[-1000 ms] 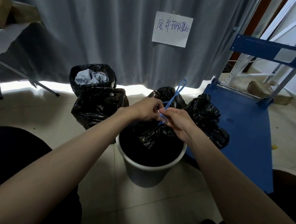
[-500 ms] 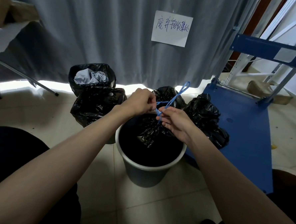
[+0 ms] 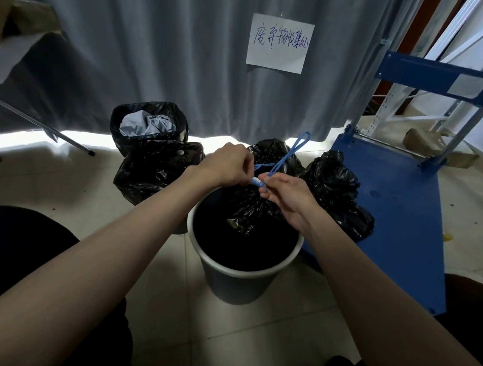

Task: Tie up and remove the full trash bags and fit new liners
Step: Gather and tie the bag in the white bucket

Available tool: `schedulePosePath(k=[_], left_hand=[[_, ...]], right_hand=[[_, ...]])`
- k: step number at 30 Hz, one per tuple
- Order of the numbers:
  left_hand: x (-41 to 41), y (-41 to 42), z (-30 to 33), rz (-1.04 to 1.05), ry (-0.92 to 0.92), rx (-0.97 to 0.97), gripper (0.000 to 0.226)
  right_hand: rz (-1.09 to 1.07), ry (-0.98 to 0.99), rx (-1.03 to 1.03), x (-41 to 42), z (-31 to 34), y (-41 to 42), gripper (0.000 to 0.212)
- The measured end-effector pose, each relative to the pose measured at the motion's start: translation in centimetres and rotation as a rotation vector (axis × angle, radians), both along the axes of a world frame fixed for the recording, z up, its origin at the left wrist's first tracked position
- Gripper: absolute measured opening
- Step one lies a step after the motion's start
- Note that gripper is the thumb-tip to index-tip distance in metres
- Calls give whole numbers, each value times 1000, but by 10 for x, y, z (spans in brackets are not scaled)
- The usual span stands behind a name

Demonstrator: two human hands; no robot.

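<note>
Between left hand (image 3: 226, 165) and right hand (image 3: 287, 195): blue drawstring (image 3: 285, 157), pinched.

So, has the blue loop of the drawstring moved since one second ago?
Yes. The blue loop has swung to the right and slightly up, judged against the paper sign on the curtain. It now lies nearer the blue cart.

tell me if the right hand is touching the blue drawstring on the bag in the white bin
Touching. In the head view the right hand pinches the blue drawstring at the gathered neck of the black bag, with the cord looped round its fingertips.
</note>
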State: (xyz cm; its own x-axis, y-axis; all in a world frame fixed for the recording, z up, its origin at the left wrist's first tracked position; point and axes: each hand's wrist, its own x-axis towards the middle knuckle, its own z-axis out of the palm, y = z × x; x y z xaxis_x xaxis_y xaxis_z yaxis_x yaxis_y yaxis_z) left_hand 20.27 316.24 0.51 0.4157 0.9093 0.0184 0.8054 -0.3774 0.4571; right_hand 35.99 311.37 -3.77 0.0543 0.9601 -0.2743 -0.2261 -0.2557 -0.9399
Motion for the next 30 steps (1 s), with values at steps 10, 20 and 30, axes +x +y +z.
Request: schedulePosePath(k=[10,20,30], left_hand=[[4,-11,-5,54,-320,-236,29],[15,-18,-7,132,-313,-65,31],[13,-16,-16,107,-282,-188,14]], right_hand=[[-8,-125,41,-2,0,0,15],[-152,-178,96,-6,3,-2,9],[-124,-290,93,-4,-4,-2,12]])
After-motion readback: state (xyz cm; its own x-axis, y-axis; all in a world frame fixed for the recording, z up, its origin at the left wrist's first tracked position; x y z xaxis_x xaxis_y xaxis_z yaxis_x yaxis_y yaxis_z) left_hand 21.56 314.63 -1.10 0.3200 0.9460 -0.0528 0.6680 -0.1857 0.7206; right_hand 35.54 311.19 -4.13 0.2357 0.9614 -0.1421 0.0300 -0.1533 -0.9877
